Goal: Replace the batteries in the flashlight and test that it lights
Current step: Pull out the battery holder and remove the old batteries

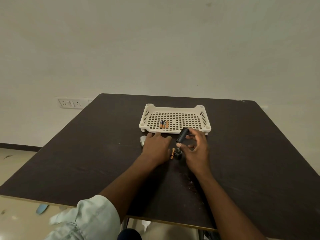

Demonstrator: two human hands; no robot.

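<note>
Right hand [195,146] gripping flashlight body [182,135]

A dark brown table [103,153] stands against the pale wall. At its middle, toward twelve o'clock, sits a white perforated tray [174,110] on short feet. Nearer, a single copper-topped battery [172,153] lies on the bare top, with a small black cap [178,151] just beside it at three o'clock. A pale rounded object [142,140], half hidden, lies at ten o'clock from the battery.

left hand [156,146] perhaps hiding silver object [142,140]
</note>
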